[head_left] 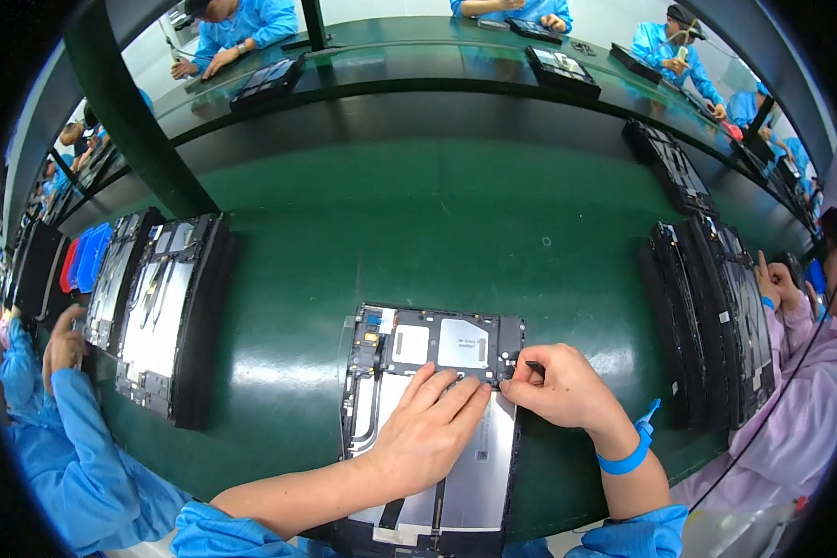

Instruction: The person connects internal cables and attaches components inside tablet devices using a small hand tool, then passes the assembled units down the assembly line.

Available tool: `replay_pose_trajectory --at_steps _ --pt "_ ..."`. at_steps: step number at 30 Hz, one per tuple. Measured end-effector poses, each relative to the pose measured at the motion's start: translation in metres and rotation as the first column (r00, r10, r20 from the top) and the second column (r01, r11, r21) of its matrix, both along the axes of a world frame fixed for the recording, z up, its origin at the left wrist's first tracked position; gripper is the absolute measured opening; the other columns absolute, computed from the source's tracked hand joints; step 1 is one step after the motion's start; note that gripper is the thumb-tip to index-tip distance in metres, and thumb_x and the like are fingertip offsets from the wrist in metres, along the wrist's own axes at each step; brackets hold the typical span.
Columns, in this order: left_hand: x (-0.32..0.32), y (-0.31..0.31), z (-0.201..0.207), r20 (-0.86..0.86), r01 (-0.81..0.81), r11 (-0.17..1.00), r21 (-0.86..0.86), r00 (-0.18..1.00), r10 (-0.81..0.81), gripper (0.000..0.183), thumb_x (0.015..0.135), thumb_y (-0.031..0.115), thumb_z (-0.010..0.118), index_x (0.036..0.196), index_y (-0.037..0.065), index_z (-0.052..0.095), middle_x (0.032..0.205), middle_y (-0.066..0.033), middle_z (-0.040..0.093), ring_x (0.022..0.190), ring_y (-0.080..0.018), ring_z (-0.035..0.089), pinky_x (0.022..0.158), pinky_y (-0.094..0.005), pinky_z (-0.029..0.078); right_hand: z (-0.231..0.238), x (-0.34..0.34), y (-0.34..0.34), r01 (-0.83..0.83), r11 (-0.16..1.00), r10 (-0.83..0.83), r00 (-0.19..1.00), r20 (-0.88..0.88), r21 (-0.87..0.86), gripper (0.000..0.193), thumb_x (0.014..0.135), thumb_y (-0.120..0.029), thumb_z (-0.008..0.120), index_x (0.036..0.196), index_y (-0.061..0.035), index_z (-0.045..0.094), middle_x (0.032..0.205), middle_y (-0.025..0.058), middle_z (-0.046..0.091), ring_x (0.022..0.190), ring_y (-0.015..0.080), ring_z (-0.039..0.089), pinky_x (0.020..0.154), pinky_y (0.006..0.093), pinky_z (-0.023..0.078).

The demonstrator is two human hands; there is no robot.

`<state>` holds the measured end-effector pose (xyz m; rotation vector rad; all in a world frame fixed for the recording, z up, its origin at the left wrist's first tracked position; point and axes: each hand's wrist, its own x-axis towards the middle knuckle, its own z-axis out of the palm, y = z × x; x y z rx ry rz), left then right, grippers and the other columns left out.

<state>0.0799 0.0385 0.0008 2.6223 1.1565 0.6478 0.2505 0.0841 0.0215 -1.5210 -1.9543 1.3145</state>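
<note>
An opened tablet (482, 418) lies on the green workbench in front of me, its silver plate and the dark upper board section exposed. My left hand (428, 428) rests on it with fingers stretched out, their tips at the lower edge of the board section. At the tablet's right side, my right hand (563, 386) is closed in a pinch close to those fingertips. A small dark piece shows between its thumb and fingers, too little to name. A blue band (631, 450) circles my right wrist.
Stacks of opened tablets stand at the left (163, 307) and right (716, 316) of the green workbench (418, 223). Blue trays (89, 256) sit at far left. A dark green post (139, 112) rises at left. Co-workers sit at both sides and behind the raised shelf.
</note>
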Motion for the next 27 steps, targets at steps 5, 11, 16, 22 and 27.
replay_pose_trajectory --at_steps 5,11,16,22,27 --pt "-0.0006 0.0009 -0.0003 -0.032 0.001 1.000 0.006 1.000 -0.001 0.036 0.064 0.006 0.047 0.098 -0.005 0.046 0.100 -0.0138 0.042 0.093 -0.0281 0.038 0.086 -0.0418 0.028 -0.0020 -0.0004 0.0031 0.012 1.000 -0.012 1.000 0.004 0.017 0.020 0.061 -0.017 0.055 0.054 0.0006 0.049 0.046 0.0102 0.049 0.042 0.0157 0.048 0.041 0.0269 0.037" --pt "0.0000 0.0006 0.0006 -0.048 -0.010 0.999 0.048 0.999 0.013 0.034 0.062 0.006 0.052 0.095 -0.002 0.050 0.098 -0.0121 0.045 0.090 -0.0278 0.040 0.083 -0.0417 0.031 -0.0018 0.0002 0.0033 -0.021 0.999 0.020 1.000 0.021 0.042 0.019 0.057 -0.017 0.053 0.053 0.0011 0.048 0.047 0.0130 0.048 0.042 0.0198 0.050 0.041 0.0283 0.037" --pt "-0.0002 -0.0002 -0.0003 -0.056 -0.003 0.999 0.039 0.998 0.005 0.035 0.064 0.007 0.050 0.098 -0.003 0.048 0.100 -0.0131 0.043 0.092 -0.0279 0.039 0.084 -0.0429 0.030 -0.0005 -0.0014 0.0024 -0.023 0.997 0.022 1.000 0.016 0.069 0.020 0.057 -0.017 0.052 0.053 0.0018 0.047 0.048 0.0152 0.049 0.045 0.0251 0.051 0.043 0.0315 0.038" --pt "0.0017 0.0003 0.0021 -0.072 -0.009 0.998 0.054 0.997 0.013 0.035 0.063 0.007 0.051 0.096 -0.003 0.049 0.098 -0.0121 0.043 0.091 -0.0270 0.039 0.083 -0.0424 0.030 -0.0026 -0.0007 0.0030 -0.031 0.996 0.030 0.999 0.010 0.083 0.019 0.056 -0.017 0.051 0.052 0.0016 0.047 0.049 0.0160 0.049 0.046 0.0264 0.051 0.043 0.0324 0.039" --pt "0.0018 0.0036 0.0036 -0.074 0.009 0.999 0.050 0.997 -0.005 0.036 0.061 0.008 0.053 0.095 -0.003 0.048 0.096 -0.0119 0.042 0.089 -0.0266 0.039 0.082 -0.0430 0.030 -0.0025 -0.0029 0.0050 -0.024 0.996 0.022 0.999 0.027 0.091 0.019 0.056 -0.017 0.051 0.051 0.0014 0.047 0.048 0.0161 0.048 0.046 0.0274 0.051 0.044 0.0331 0.039"
